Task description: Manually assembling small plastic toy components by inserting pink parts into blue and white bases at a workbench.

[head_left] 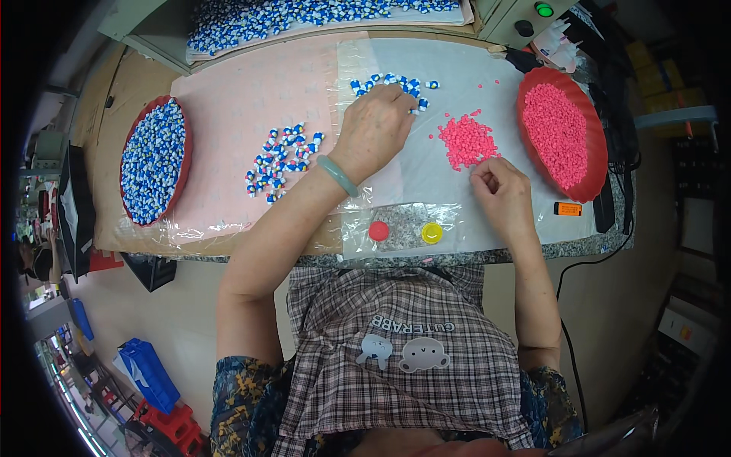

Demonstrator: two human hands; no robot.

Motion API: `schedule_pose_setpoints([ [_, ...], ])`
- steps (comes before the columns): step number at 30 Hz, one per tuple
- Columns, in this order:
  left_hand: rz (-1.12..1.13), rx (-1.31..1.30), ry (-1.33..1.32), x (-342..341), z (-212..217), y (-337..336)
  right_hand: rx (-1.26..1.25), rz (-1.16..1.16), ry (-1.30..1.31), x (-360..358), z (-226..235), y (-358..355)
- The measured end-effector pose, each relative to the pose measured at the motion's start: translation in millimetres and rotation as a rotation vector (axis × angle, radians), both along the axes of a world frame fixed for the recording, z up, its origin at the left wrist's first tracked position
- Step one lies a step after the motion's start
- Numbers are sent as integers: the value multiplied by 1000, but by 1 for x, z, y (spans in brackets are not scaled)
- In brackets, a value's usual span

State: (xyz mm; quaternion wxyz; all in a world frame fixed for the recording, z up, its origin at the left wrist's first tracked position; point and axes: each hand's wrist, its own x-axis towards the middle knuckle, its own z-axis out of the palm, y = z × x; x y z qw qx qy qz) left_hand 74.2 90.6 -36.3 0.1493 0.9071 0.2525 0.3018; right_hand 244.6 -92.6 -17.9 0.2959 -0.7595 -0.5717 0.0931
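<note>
Pink mat [236, 99], left hand [375, 126] on blue-white pieces [396, 82]

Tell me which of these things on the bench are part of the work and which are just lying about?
In use: left hand on blue-and-white pieces; right hand by pink pellet pile; red tray of pink pellets; red tray of blue-and-white pieces.

Lying about: red cap, yellow cap, orange lighter-like item.

Red round tray [180, 177] of blue-white pieces at left of frame. Red tray [596, 160] of pink pellets at right. Red cap [378, 231] and yellow cap [432, 233] near tabletop's [228, 245] lower edge. Small orange object [567, 209] lower right. Blue crate [148, 373] on floor, lower left.
</note>
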Motion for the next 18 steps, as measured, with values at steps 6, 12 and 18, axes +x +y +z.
schedule_pose_setpoints([
  [6,-30,-438,-156,-18,13,-13,-72,-27,232,9,3,3],
  [12,-130,-1131,-366,-36,12,-20,-25,-4,39,10,2,2],
  [18,-199,-1516,-445,-48,27,-38,-58,5,-76,11,7,-1],
])
